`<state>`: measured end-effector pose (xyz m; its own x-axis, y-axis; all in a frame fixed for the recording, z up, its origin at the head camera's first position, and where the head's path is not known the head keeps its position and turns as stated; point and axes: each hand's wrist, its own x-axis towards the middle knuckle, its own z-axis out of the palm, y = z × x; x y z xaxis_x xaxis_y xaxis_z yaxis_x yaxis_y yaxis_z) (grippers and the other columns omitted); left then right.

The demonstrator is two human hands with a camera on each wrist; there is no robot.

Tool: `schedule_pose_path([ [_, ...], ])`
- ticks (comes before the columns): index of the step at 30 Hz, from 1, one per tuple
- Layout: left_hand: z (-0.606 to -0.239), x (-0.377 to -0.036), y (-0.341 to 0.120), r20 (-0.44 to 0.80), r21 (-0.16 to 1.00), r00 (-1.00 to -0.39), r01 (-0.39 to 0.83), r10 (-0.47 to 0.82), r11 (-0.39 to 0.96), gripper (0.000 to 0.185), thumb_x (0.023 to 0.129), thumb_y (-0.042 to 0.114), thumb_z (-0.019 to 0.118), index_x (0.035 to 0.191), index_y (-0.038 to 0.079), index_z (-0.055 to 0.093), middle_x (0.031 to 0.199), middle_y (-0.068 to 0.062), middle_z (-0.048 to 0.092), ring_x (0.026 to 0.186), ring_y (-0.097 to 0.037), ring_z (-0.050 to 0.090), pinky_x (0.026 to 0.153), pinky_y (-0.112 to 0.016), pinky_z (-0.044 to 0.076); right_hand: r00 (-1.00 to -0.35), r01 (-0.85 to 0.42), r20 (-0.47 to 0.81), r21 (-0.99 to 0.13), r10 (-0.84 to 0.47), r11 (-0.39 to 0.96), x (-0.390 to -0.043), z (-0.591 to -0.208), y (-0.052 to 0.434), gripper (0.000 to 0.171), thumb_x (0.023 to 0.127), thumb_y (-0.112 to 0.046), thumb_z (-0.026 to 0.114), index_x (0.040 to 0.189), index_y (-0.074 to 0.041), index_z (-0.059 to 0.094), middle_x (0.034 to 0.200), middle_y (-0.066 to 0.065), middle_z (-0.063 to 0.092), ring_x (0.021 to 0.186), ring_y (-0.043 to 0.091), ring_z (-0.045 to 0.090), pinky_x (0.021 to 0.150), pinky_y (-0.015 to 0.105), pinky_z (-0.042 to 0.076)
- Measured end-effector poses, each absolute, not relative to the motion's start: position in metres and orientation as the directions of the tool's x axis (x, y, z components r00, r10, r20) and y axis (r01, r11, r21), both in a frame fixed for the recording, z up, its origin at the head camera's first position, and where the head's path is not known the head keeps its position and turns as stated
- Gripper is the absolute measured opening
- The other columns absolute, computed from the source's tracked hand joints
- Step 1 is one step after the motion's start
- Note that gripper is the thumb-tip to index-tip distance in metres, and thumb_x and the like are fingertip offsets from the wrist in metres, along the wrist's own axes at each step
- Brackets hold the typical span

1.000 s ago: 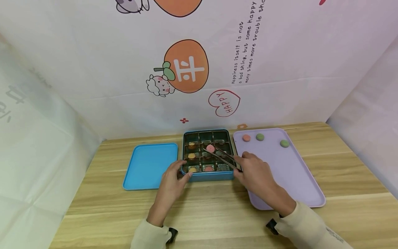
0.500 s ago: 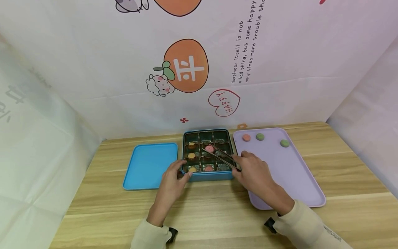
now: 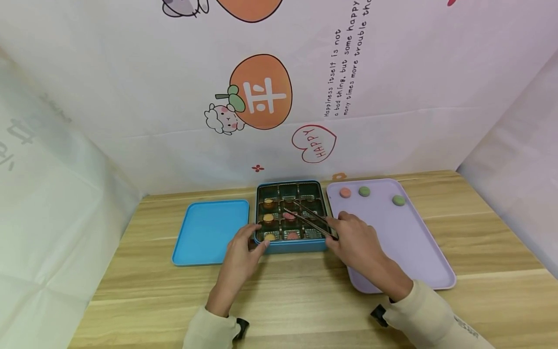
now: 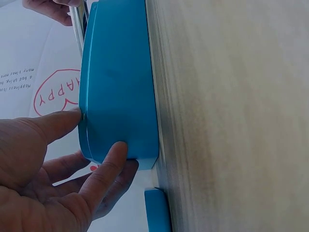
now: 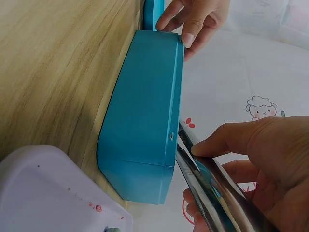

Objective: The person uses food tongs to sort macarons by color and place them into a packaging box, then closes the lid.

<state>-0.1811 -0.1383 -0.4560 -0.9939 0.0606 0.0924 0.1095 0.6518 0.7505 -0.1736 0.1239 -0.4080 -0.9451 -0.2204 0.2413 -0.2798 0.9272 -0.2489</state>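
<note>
In the right wrist view, the tray (image 5: pixel 34 188) is cropped and the box (image 5: pixel 137 96) hides its inside. The head view's sleeve print (image 3: pixel 466 327) is blurred.

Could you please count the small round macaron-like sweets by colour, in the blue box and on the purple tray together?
Yellow sweets: 3, all in the blue box
Pink sweets: 3, two in the box and one on the purple tray
Green sweets: 2, both on the tray
Total: 8 visible in the head view
</note>
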Motion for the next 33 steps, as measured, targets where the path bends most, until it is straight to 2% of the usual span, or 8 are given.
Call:
schedule_pose_path([
  [10, -0.456, -0.181, -0.139, 0.093, 0.750, -0.994, 0.110, 0.061, 0.653, 0.044, 0.099, 0.017, 0.074, 0.139, 0.001, 0.065, 0.154, -0.026, 0.053, 0.140, -0.046, 0.053, 0.109, -0.062, 0.048, -0.941, -0.278, 0.264, -0.255, -0.209, 0.926, -0.174, -0.404, 0.130, 0.038, 0.087, -0.013, 0.081, 0.122, 0.002, 0.076, 0.096, 0.018, 0.071, 0.075, 0.027, 0.065, 0.051, 0.046, 0.055],
  [18, -0.455, -0.181, -0.138, 0.087, 0.752, -0.994, 0.107, 0.063, 0.650, 0.044, 0.099, 0.017, 0.074, 0.139, 0.001, 0.065, 0.154, -0.026, 0.052, 0.140, -0.047, 0.053, 0.109, -0.061, 0.049, -0.956, -0.232, 0.249, -0.305, -0.158, 0.924, -0.178, -0.395, 0.147, 0.036, 0.090, -0.013, 0.075, 0.124, -0.002, 0.075, 0.086, 0.012, 0.064, 0.064, 0.020, 0.052, 0.045, 0.037, 0.044],
  [20, -0.455, -0.181, -0.138, 0.084, 0.752, -0.995, 0.104, 0.061, 0.650, 0.044, 0.099, 0.017, 0.074, 0.139, 0.001, 0.065, 0.154, -0.026, 0.052, 0.141, -0.047, 0.051, 0.109, -0.062, 0.048, -0.958, -0.215, 0.252, -0.311, -0.138, 0.926, -0.180, -0.393, 0.152, 0.035, 0.090, -0.013, 0.075, 0.123, -0.002, 0.075, 0.086, 0.013, 0.064, 0.065, 0.023, 0.055, 0.046, 0.039, 0.044],
  [27, -0.455, -0.181, -0.138, 0.077, 0.751, -0.995, 0.098, 0.061, 0.653, 0.045, 0.099, 0.017, 0.074, 0.140, 0.001, 0.064, 0.155, -0.026, 0.052, 0.143, -0.048, 0.050, 0.110, -0.062, 0.047, -0.964, -0.167, 0.250, -0.305, -0.091, 0.938, -0.186, -0.388, 0.172, 0.039, 0.089, -0.015, 0.076, 0.124, 0.002, 0.074, 0.101, 0.025, 0.071, 0.072, 0.031, 0.064, 0.050, 0.048, 0.051],
  [33, -0.455, -0.180, -0.138, 0.078, 0.754, -0.995, 0.098, 0.059, 0.650, 0.045, 0.099, 0.017, 0.074, 0.140, 0.001, 0.064, 0.154, -0.026, 0.052, 0.144, -0.048, 0.049, 0.111, -0.063, 0.046, -0.969, -0.142, 0.238, -0.312, -0.067, 0.939, -0.191, -0.394, 0.187, 0.037, 0.090, -0.015, 0.073, 0.123, 0.002, 0.074, 0.095, 0.024, 0.070, 0.068, 0.031, 0.061, 0.048, 0.050, 0.049],
])
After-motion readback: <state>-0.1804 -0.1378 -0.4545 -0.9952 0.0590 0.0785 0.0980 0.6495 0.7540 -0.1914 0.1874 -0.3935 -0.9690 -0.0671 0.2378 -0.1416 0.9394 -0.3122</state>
